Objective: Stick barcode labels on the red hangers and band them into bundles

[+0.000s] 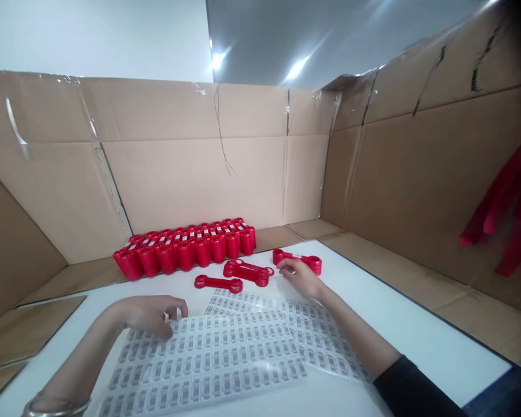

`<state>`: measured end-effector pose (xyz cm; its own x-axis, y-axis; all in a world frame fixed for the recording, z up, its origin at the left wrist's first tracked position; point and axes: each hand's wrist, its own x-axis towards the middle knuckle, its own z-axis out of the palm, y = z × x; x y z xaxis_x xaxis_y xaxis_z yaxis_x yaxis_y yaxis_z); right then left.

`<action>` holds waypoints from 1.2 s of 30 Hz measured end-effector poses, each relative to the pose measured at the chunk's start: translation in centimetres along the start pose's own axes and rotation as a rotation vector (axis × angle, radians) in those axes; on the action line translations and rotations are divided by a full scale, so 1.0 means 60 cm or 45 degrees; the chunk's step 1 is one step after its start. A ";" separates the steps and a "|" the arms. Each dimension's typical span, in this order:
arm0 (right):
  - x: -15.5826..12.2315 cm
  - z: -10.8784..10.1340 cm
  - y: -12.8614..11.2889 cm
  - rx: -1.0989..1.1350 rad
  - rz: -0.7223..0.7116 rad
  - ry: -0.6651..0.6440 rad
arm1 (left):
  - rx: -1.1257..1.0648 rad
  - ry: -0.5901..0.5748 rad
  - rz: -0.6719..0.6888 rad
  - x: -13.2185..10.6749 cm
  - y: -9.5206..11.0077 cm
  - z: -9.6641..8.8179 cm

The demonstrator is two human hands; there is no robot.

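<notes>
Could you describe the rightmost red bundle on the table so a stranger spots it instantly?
On the white table, look beyond the printed sheets to three red bundles lying apart from the long red row. The rightmost bundle is shaped like a dumbbell; a small white label shows on it, but none on the other two.

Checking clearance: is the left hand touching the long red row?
Apart. The head view shows white tabletop between the left hand and the red row.
</notes>
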<state>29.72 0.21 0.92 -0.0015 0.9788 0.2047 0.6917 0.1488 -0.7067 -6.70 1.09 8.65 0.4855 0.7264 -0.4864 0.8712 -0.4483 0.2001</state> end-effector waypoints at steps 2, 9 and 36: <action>0.022 0.012 -0.022 -0.041 -0.074 -0.026 | -0.014 0.044 -0.096 0.023 -0.005 0.014; 0.132 0.062 -0.073 -0.318 -0.066 -0.311 | 0.059 0.644 0.184 0.096 0.037 0.028; 0.152 0.076 -0.057 -0.521 0.198 -0.409 | 0.113 0.628 0.312 0.181 0.055 0.043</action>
<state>24.06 9.29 2.11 -0.0528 0.9882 -0.1440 0.9260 -0.0055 -0.3776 1.25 6.15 1.82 0.6680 0.7438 0.0251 0.7296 -0.6612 0.1747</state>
